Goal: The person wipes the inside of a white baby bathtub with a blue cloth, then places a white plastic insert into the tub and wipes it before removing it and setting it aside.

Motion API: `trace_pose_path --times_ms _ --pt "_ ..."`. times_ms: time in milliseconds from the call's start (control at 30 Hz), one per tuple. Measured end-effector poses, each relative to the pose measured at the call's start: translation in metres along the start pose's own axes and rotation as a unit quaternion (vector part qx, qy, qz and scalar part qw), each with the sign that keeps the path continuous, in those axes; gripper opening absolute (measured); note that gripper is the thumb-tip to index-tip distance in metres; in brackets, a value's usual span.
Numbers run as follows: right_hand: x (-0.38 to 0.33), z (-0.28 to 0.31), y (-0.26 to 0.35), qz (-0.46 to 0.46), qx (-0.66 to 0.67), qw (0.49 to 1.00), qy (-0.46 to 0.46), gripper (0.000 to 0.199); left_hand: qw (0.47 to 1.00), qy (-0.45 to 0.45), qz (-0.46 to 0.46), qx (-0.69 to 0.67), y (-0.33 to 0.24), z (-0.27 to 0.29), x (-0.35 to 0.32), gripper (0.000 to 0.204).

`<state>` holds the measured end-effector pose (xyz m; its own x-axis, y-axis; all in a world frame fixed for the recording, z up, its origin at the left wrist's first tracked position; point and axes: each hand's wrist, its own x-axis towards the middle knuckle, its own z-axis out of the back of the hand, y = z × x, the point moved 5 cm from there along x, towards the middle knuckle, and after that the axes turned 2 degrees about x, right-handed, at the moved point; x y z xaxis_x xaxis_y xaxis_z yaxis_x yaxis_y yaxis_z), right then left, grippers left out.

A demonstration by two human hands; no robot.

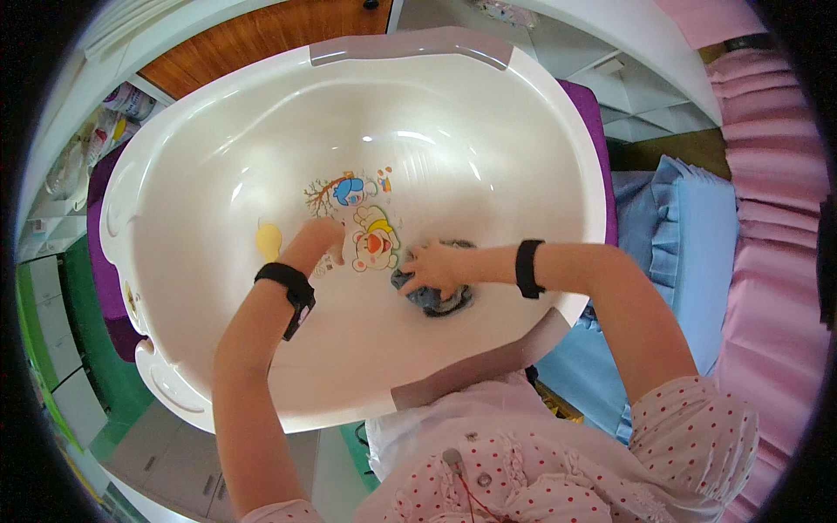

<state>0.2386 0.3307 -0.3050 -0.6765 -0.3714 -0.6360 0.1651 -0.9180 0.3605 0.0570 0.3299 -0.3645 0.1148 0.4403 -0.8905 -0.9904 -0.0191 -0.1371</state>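
A large cream baby bathtub (288, 379) with grey-brown rim sections lies in front of me. On its inner bottom, my right hand (440, 266) presses down over a bunched dark grey cloth (432, 301), fingers bent around it. The cloth bulges out below and beside the fingers. My left hand (324, 237) hangs to the left of it, over the tub's bottom, with its fingers curled and nothing visible in them. Between both hands is a printed cartoon bear (375, 248). A yellow oval spot (268, 241) lies left of my left hand.
A purple-covered support (593, 122) shows beneath the tub. Blue ruffled fabric (689, 261) and a pink pleated curtain (767, 218) stand at the right. Shelves with bottles and packages (105, 131) are at the far left, white open shelving (628, 91) at the back right.
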Motion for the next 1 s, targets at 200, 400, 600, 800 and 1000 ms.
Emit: trace_pose_path --times_ms 200,400,600,800,1000 --pt "0.016 -0.01 -0.027 0.024 0.066 0.995 -0.07 0.069 0.994 0.021 -0.002 -0.106 0.005 -0.007 0.025 0.037" --pt "0.0 0.034 -0.185 -0.232 0.166 0.903 -0.322 0.06 0.997 -0.073 -0.002 -0.029 -0.008 0.019 0.015 0.044" --pt "0.002 0.071 -0.204 -0.311 0.006 0.9 -0.305 0.059 0.998 -0.017 0.015 -0.063 0.004 0.002 0.023 0.045" --pt "0.01 0.058 -0.196 -0.215 0.084 0.944 -0.234 0.049 0.997 -0.037 0.015 -0.066 0.002 0.005 0.025 0.045" --pt "0.011 0.034 -0.149 -0.187 0.098 0.96 -0.186 0.047 0.998 -0.022 0.014 -0.056 0.003 0.003 0.024 0.044"
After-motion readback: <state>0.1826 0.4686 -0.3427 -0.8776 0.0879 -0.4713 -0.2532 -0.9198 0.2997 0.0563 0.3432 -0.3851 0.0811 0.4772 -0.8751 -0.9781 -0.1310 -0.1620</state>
